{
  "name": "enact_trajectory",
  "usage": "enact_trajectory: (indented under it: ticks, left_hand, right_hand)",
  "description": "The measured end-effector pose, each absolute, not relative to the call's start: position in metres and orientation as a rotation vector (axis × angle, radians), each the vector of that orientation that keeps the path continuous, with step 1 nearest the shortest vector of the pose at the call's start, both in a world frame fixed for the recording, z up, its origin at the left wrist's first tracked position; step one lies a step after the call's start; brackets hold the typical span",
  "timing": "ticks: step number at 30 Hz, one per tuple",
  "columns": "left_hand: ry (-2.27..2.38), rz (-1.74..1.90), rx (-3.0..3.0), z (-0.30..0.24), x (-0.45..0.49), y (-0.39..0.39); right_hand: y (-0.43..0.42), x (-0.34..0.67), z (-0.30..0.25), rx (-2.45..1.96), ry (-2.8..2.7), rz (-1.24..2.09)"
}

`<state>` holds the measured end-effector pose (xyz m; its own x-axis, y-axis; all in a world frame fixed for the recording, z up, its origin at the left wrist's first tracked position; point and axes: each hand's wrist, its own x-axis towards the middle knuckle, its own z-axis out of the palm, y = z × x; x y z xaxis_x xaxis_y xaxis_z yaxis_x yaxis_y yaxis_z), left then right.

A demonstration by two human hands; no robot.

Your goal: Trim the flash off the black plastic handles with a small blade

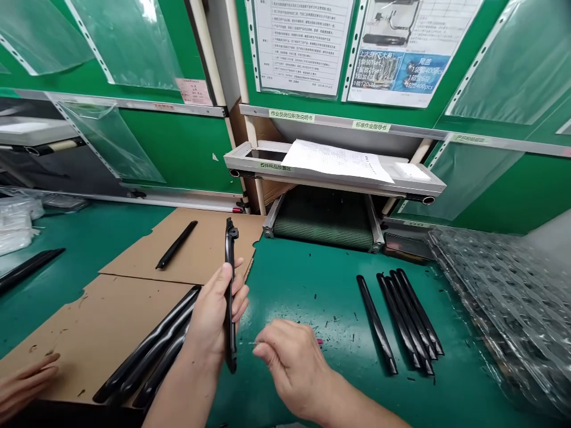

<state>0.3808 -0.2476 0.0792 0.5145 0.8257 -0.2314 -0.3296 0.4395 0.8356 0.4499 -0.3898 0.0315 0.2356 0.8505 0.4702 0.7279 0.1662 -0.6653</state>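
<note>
My left hand [218, 312] is wrapped round a long black plastic part [229, 285], held upright with its notched, clipped end at the top. My right hand [294, 365] is closed in a pinch just right of the part's lower end. A thin, pale tip pokes out from its fingers toward the part, and a pink end shows behind the knuckles; most of this slim tool [320, 342] is hidden in the fist. Under my left forearm several glossy black parts [151, 351] lie side by side on cardboard.
Another person's hand [29, 380] rests at the lower left on the cardboard [134, 309]. Several black parts [410, 315] lie at the right, beside stacked clear plastic trays [504, 297]. A conveyor belt [323, 220] runs under a shelf [267, 166]. Black scraps dot the green table [285, 279].
</note>
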Motion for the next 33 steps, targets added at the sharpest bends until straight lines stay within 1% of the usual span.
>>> enact_trajectory:
  ticks: [4, 10, 15, 19, 33]
  left_hand:
    - [0.735, 0.811, 0.855, 0.077, 0.379, -0.248]
    - [0.771, 0.759, 0.846, 0.072, 0.382, -0.249]
    - [0.8, 0.747, 0.868, 0.071, 0.385, -0.251]
    - [0.812, 0.73, 0.863, 0.072, 0.386, -0.253]
    - [0.886, 0.649, 0.719, 0.068, 0.385, -0.251]
  right_hand:
    - [-0.389, 0.449, 0.029, -1.624, -1.604, 0.08]
    - [-0.374, 0.448, 0.03, -1.712, -1.689, -0.153]
    - [-0.367, 0.46, 0.035, -1.739, -1.855, -0.076]
    - [-0.368, 0.462, 0.038, -1.713, -1.878, -0.058]
    - [-0.365, 0.461, 0.032, -1.593, -1.847, -0.255]
